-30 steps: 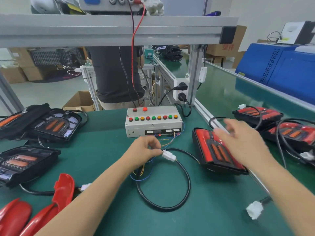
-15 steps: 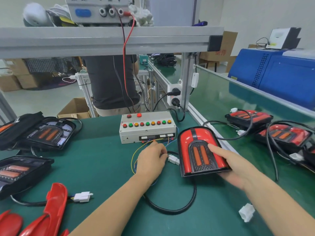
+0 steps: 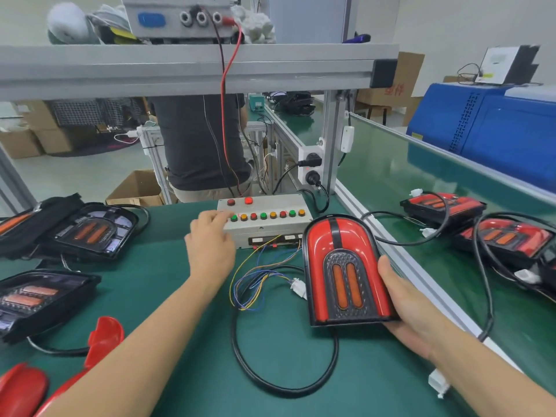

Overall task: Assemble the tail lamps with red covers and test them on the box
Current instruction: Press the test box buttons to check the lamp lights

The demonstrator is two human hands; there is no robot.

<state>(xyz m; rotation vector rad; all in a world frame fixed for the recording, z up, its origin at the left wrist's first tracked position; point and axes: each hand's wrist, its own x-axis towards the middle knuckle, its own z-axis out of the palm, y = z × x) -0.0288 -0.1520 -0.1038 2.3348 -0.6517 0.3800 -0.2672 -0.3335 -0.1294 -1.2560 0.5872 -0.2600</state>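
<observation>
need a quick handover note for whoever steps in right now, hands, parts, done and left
Left hand: open, fingertips at the test box button row.
Right hand: holds the covered tail lamp tilted up on the mat.
Lamp's connector appears joined to the box wires.
Done: the held lamp and those on the right wear red covers.
Left: run the test; uncovered lamps and loose red covers wait at left.

Hiding most of its own fingers beneath the tail lamp [image 3: 346, 272], the right hand [image 3: 412, 314], with only thumb and palm edge showing. Blurring at the fingertips, the left hand [image 3: 210, 248] at the test box [image 3: 267, 227], covering the leftmost buttons; contact impossible to confirm. Running off the bottom left edge, red covers [image 3: 21, 392]. Standing behind the shelf beam [image 3: 186, 70], a person [image 3: 198, 145], head and shoulders concealed. Remaining unreadable, labels on the power supply [image 3: 177, 16] above.
</observation>
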